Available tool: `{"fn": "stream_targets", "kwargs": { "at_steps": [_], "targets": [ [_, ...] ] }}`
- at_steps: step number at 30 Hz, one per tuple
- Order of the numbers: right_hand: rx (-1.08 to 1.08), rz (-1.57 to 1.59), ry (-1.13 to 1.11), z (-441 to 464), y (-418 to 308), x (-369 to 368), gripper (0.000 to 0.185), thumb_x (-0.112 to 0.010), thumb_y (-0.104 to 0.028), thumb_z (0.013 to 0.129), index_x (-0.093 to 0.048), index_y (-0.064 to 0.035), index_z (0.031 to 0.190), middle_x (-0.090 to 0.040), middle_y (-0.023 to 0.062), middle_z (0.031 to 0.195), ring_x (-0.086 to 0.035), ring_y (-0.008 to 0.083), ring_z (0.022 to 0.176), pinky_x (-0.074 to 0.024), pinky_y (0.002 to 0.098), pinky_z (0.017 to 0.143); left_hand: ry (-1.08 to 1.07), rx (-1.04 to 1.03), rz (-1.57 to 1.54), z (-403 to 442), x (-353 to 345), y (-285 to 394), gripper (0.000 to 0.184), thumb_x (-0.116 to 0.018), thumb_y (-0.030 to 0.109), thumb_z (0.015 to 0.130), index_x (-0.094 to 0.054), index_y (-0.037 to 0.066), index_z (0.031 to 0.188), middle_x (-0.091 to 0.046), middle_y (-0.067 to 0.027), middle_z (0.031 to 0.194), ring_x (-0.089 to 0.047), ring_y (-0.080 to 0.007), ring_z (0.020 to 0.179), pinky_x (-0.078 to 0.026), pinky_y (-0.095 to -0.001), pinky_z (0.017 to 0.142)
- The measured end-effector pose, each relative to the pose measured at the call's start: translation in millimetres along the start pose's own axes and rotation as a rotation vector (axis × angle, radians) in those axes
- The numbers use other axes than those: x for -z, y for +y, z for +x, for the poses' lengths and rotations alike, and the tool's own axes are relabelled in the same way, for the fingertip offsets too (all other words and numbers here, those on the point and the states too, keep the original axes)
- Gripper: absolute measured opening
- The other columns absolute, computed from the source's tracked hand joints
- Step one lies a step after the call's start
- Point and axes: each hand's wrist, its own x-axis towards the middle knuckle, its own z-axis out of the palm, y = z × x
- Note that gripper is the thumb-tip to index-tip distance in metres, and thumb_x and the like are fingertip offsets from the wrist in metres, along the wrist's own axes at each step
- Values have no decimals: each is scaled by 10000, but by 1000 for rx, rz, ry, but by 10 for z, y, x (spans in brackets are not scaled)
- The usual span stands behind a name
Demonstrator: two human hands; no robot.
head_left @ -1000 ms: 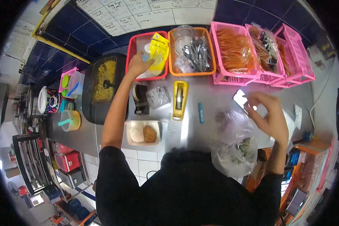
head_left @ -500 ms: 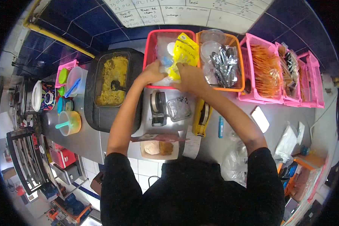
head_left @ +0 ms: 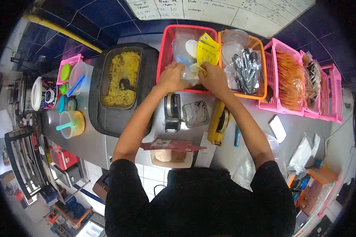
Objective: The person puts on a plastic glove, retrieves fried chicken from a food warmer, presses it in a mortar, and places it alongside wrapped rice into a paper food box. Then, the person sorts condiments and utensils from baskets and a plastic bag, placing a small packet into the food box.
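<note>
Yellow packet (head_left: 208,49) points lengthwise forward, left hand (head_left: 172,79) pinching clear plastic (head_left: 191,76), right grip (head_left: 213,79) unclear.

Along the bench (head_left: 94,144)'s back edge, left to right, stand a pan (head_left: 95,100), the left bin (head_left: 161,55), the right bin (head_left: 264,65) and 3 baskets (head_left: 275,103). A pouch (head_left: 208,49) is in the left bin, cutlery (head_left: 247,73) in the right. Before the bins stand 2 dispensers (head_left: 218,130), a container (head_left: 197,123) between them. A box (head_left: 190,159) sits at the front edge, a receipt (head_left: 205,156) to its right. A phone (head_left: 277,129) lies before the baskets.
</note>
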Motion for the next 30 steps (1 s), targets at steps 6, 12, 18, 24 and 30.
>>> {"fn": "stream_targets", "kwargs": {
  "at_steps": [6,12,18,24,30],
  "targets": [
    [-20,29,3,88,137,-82,261,-621,-217,827,-699,-13,970,-685,252,837,-677,423,818,-540,512,765,-124,107,271,72,68,274,775,-867,387,633,-548,33,1244,-547,-243,1243,-560,-421,1179,-497,-485,963],
    [-41,22,18,161,198,-71,262,-599,-223,823,-699,-3,924,-682,258,846,-671,435,816,-537,516,766,-69,64,347,116,-40,212,757,-883,362,625,-546,0,1198,-607,-219,1176,-618,-404,1094,-532,-463,916],
    [-69,8,-3,197,244,-133,258,-563,-228,832,-681,1,853,-676,271,845,-668,451,808,-533,535,763,-52,59,267,59,86,347,788,-886,394,617,-542,-1,1205,-613,-219,1173,-628,-381,1086,-539,-461,903],
    [-161,-48,-29,232,177,-104,267,-557,-240,835,-672,1,845,-677,273,844,-673,445,802,-532,540,758,-135,36,340,94,10,339,685,-839,405,657,-588,10,1157,-638,-214,1139,-637,-379,1078,-544,-473,876],
    [-94,18,56,191,194,-77,257,-567,-234,850,-661,-7,928,-684,259,829,-682,429,797,-533,540,742,17,28,351,78,-87,340,379,-722,235,728,-651,6,1021,-683,-192,975,-667,-373,960,-548,-483,832]
  ]
}}
